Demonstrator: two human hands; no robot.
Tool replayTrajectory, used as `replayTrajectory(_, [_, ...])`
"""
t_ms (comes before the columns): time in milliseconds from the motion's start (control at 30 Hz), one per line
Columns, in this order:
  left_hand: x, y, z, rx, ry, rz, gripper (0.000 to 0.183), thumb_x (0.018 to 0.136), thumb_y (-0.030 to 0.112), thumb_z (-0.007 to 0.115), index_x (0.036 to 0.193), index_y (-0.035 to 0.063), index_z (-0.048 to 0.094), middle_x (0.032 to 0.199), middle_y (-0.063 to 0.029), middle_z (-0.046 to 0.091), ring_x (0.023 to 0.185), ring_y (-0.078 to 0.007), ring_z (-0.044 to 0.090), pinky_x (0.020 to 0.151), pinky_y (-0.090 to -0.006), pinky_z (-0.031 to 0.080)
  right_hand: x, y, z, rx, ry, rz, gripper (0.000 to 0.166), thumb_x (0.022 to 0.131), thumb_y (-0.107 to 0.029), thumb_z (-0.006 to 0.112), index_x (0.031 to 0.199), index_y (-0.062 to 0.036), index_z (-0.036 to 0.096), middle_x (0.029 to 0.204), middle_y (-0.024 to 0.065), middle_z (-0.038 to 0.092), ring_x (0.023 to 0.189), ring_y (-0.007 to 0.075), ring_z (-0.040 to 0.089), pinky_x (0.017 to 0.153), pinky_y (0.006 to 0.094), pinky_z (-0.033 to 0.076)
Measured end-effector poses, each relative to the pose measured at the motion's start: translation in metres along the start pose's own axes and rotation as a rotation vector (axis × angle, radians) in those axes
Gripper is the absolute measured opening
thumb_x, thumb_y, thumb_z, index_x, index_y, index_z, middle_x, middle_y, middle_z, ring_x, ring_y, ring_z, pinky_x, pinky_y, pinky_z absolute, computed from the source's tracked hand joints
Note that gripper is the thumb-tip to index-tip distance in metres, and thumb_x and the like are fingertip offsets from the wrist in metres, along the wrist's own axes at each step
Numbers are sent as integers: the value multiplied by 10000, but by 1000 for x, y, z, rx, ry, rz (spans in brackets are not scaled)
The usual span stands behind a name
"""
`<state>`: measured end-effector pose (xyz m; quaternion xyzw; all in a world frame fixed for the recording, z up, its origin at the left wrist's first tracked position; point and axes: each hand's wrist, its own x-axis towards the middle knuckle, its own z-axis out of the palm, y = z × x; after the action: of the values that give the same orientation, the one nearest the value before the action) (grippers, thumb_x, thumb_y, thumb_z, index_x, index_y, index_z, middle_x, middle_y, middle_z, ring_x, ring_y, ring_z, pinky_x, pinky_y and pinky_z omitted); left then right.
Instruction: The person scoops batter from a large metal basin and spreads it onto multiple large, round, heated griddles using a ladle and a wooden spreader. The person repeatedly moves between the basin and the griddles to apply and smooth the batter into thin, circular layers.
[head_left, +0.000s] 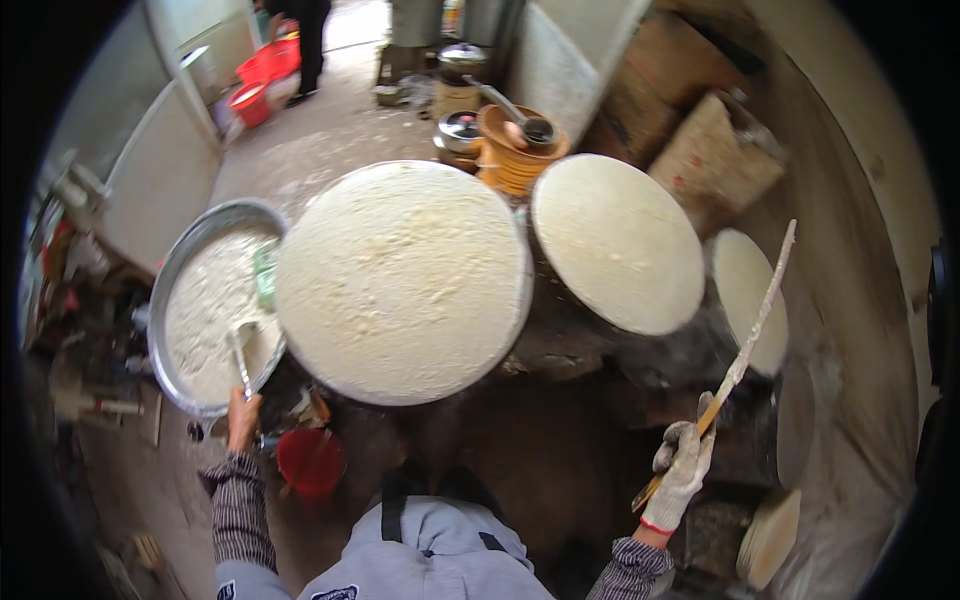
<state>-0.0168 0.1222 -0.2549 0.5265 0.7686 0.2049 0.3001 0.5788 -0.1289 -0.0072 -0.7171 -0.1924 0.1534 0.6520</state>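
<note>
My bare left hand (242, 421) grips the handle of a metal ladle (241, 365), its bowl in the pale batter (206, 315) of a large metal basin (163, 367). A green packet (265, 274) shows at the basin's right edge. My right hand (681, 469), in a soiled white knit glove, holds a long thin wooden stick (752, 337) that points up and away. Pale paste coats its far half. Between my hands and farther off, a broad round sheet of batter (405, 277) covers a circular griddle. A second pale round sheet (619, 244) lies to its right.
Farther right are a smaller round sheet (750, 300) and a stack of pale flat pieces (770, 538). A red bucket (311, 461) stands below the basin. Beyond the griddle are an orange-brown container (523, 157) and lidded pots (459, 131). A person (311, 45) stands near red tubs (251, 103).
</note>
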Motion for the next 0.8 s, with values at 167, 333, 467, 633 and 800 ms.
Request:
replayTrajectory(167, [-26,38,-20,175,87,4,425,801,234,603,1141,-3,508,907,-267,645,861,-409,633,780,-444,488,-16,-4,70,81,-331,22,573,1010,-317,509,1478,-34,337,782,8,578,512,30,405,458,176,344])
replayTrajectory(333, [-26,13,-32,159,126,46,383,808,229,585,1123,30,497,896,-286,644,866,-452,628,760,-495,474,-60,31,125,449,-943,356,443,998,-237,530,1367,-12,436,1008,169,664,622,139,633,524,243,556])
replayTrajectory(467, [-17,-22,-31,200,92,12,354,806,224,579,1090,31,491,876,-279,642,844,-446,629,750,-503,470,-124,24,212,123,-1322,-319,515,976,-99,545,1462,-31,386,1212,189,639,1036,227,657,871,312,520])
replayTrajectory(633, [7,-49,-57,131,-104,-14,315,793,191,581,1039,9,506,842,-198,616,766,-334,599,715,-431,468,-192,66,293,-136,-1452,-252,535,975,-150,544,1467,-33,370,1276,235,588,1122,304,631,943,351,497])
replayTrajectory(800, [-8,-13,-132,-23,-191,-46,282,814,148,570,1046,-9,540,797,-80,558,717,-181,508,667,-330,441,-226,55,342,107,-1367,-248,503,977,-176,513,1457,-84,395,1230,223,607,1070,370,621,893,388,516])
